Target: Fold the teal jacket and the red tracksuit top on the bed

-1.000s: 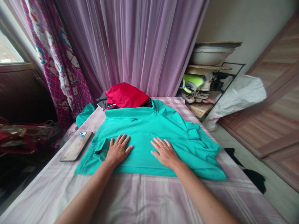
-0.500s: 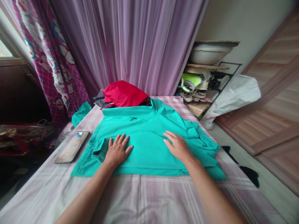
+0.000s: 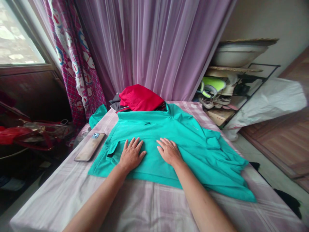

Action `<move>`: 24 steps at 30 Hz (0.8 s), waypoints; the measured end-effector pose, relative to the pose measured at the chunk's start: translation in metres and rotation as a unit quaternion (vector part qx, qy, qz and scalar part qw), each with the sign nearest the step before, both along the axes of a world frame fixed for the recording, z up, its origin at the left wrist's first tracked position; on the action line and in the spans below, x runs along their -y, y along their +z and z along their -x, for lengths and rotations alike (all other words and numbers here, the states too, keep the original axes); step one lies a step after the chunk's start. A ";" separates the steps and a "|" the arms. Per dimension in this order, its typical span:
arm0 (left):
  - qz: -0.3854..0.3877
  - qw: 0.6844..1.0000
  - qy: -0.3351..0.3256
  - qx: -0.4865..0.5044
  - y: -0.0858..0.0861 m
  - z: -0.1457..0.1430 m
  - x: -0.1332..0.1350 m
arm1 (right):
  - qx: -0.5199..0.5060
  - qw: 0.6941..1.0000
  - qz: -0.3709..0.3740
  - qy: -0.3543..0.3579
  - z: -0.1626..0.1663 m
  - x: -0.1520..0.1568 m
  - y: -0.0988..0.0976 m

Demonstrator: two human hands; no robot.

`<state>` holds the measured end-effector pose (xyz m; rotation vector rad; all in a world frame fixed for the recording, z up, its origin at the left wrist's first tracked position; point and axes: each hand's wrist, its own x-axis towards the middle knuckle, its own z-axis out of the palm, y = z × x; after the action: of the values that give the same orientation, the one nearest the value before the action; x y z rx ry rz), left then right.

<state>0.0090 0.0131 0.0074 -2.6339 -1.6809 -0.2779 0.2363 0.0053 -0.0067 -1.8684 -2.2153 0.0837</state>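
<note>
A teal jacket [image 3: 149,161] with a collar and a small dark zip pull lies spread on the table, its right side rumpled. My left hand [image 3: 131,154] rests flat on its left half, fingers spread, beside a cuff with a dark tab [image 3: 113,149]. On the middle of the cloth lies my right hand [image 3: 169,151], palm down with fingers stretched out. Neither hand grips anything. The jacket's far edge touches a heap of red cloth [image 3: 140,98].
A phone [image 3: 89,148] lies left of the jacket on the checked tablecloth [image 3: 145,206]. Purple curtains [image 3: 154,48] hang behind the table. At the right stand a shoe rack [image 3: 241,93] with a white basin [image 3: 241,54] on top and a white plastic bag [image 3: 270,103].
My right hand has slid left across the jacket, closer to my left hand. The jacket's lower right corner reaches nearer to me. The whole view has shifted toward the left.
</note>
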 end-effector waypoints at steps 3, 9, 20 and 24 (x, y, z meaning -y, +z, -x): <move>-0.054 0.998 0.014 0.012 0.011 0.019 -0.002 | 0.000 1.000 -0.005 0.002 0.000 0.000 0.001; 0.003 0.995 0.101 -0.013 0.005 0.057 -0.012 | 0.002 1.000 -0.010 0.000 0.001 -0.001 -0.003; 0.027 0.994 0.094 -0.039 0.000 0.056 -0.011 | 0.046 0.996 0.046 -0.058 -0.057 0.022 0.002; 0.015 0.995 0.095 -0.041 -0.003 0.057 -0.013 | 0.045 0.994 0.025 -0.097 -0.095 0.032 -0.003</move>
<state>-0.0476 0.0262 0.0046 -2.4430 -1.9050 -0.1420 0.3310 -0.0262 -0.0101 -2.1444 -2.0915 0.0196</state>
